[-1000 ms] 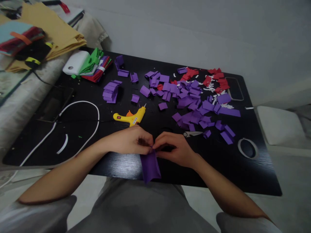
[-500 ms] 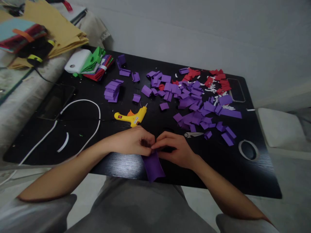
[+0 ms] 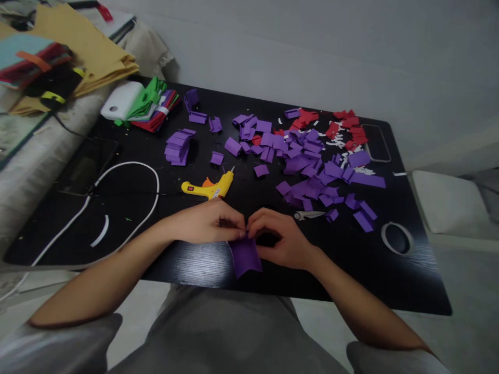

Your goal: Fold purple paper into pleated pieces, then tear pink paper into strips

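Note:
My left hand (image 3: 208, 222) and my right hand (image 3: 278, 239) meet at the near edge of the black table (image 3: 187, 259). Both pinch the top edge of a purple foam strip (image 3: 245, 256), which hangs down from my fingertips over the table edge. A yellow glue gun (image 3: 210, 187) lies just beyond my left hand. Small scissors (image 3: 310, 214) rest right of my right hand.
Many cut purple pieces (image 3: 307, 169) and some red pieces (image 3: 346, 127) cover the far middle and right. A stack of purple strips (image 3: 177, 147), coloured foam sheets (image 3: 156, 104), a white cord (image 3: 117, 200), a tape ring (image 3: 396, 237) and a phone (image 3: 375, 141) also lie there.
The purple strip hanging from my fingers has become shorter, its lower end drawn up toward my hands. Both hands stay at the same spot.

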The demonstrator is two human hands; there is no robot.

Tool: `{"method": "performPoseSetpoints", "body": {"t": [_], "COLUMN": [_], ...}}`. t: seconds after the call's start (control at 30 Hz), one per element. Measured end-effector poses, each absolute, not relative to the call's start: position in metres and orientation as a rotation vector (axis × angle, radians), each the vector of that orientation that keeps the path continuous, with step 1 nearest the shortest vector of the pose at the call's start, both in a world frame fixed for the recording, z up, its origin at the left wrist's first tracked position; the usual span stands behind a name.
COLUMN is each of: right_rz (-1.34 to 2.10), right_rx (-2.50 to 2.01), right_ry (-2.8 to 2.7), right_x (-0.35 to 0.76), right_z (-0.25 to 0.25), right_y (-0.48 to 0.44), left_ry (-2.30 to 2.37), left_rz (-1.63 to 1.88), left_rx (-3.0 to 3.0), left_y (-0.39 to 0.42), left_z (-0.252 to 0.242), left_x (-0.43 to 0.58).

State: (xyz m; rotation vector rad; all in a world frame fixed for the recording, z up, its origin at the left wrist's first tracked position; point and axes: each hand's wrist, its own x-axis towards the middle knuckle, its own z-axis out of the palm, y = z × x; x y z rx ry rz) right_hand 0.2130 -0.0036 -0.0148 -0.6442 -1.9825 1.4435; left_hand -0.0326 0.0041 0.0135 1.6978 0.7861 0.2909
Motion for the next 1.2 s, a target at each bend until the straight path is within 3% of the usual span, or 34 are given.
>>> {"method": "performPoseSetpoints", "body": {"t": [0.2,0.33,0.8,1.2], "right_rz": [1.350,1.284,0.887,1.017], "right_rx": [-0.665,-0.687,-0.699,-0.747], "right_ry": [-2.032,-1.996,-1.983,-1.903], "right_x": [0.214,0.214,0.213,0.213], "right_z": [-0.016,-0.016,-0.016,-0.016], "right_y": [-0.004,-0.002,0.002,-0.001], "left_ry": [0.818,0.889,0.842,0.893], "left_rz": [0.313,0.504,0.836,0.927], "left_rx": [1.713,1.716,2.233,2.175], "left_y": [0.003,0.001,-0.005,-0.008], "left_z": [0.014,0.017,0.011,0.010], "left_x": [-0.031,-0.036,-0.032,-0.030]}}
